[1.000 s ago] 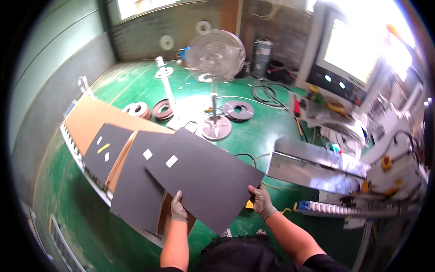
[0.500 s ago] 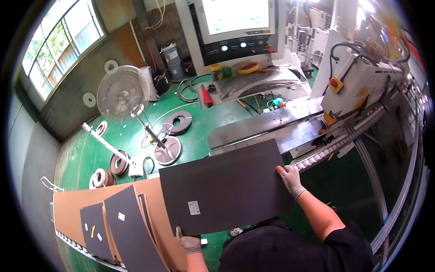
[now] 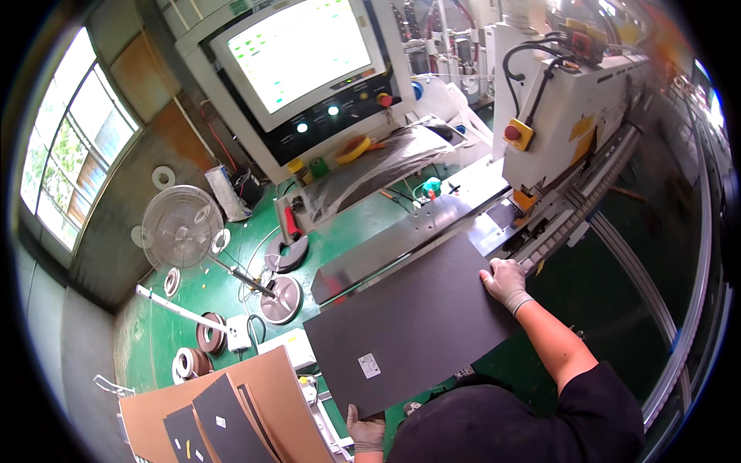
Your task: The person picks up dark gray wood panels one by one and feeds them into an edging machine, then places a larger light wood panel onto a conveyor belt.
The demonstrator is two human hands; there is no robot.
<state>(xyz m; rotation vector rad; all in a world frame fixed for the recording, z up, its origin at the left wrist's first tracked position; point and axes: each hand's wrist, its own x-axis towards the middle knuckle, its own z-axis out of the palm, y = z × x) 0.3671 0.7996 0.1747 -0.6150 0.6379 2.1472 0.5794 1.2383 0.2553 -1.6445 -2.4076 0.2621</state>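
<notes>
At the machine's infeed, frame centre, a dark panel (image 3: 413, 324) is carried flat between two gloved hands. Right hand (image 3: 505, 283), at 3 o'clock of the panel, is clamped on its far right edge, fingers curled over the top face. Left hand (image 3: 365, 429), at 6 o'clock, grips the panel's near corner from below; only the fingers and part of the palm show, closed on the edge. A small white label (image 3: 369, 365) sits on the panel near the left hand.

Panel position: its far edge lies at, and appears to overlap, the steel table (image 3: 401, 243) at 12 o'clock; whether it rests there or hovers just above cannot be told. The roller track (image 3: 571, 220) runs from 2 o'clock, just beside the right hand. The near half of the panel hangs clear of the table, over the green floor (image 3: 201, 285).

Progress, as judged: the panel is off the stack and brought to the machine; it is not yet fully laid on the table nor aligned to the track, and both hands hold it.

Other items: a stack (image 3: 231, 409) of dark and brown boards at 7 o'clock, a fan (image 3: 181, 226) at 9 o'clock, a lit screen (image 3: 305, 50) at 12 o'clock, tape rolls (image 3: 208, 333) on the floor.
</notes>
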